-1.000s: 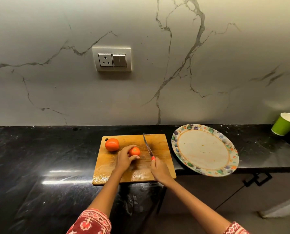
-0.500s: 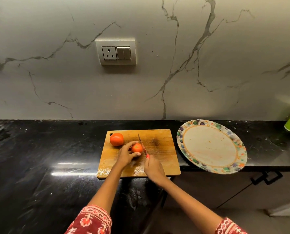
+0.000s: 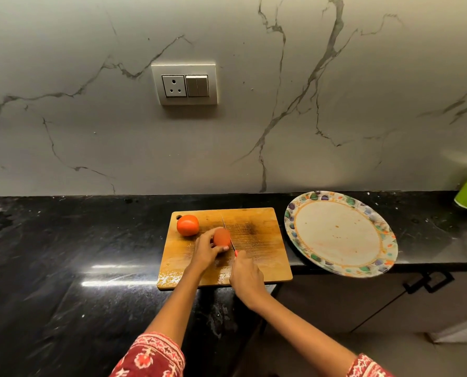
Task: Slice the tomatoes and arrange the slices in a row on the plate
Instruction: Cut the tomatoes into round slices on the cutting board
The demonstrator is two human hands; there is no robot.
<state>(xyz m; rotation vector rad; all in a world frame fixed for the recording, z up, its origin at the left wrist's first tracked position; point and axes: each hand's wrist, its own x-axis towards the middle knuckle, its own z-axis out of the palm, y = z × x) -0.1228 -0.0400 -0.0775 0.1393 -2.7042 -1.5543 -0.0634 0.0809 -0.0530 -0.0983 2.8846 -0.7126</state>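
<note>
Two tomatoes on the cutting board [image 3: 254, 257]: left hand [image 3: 205, 250] grip clamps one tomato [image 3: 221, 237]; the second tomato [image 3: 187, 225] lies at the far-left corner. One knife [image 3: 228, 236], clamped in the right hand [image 3: 245, 277], long axis pointing away toward the wall, touches the held tomato's right side. One plate [image 3: 341, 235] right of board.

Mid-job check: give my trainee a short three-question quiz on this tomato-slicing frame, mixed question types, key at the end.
1. True or false: slices already lie on the plate.
2. Which hand holds the knife? A) left B) right
3. Fill in: the untouched tomato sits at the cutting board's far ____ corner.

Key:
1. False; it holds no slices.
2. B; the right hand grips the knife, the left hand grips the tomato being cut.
3. left
</note>
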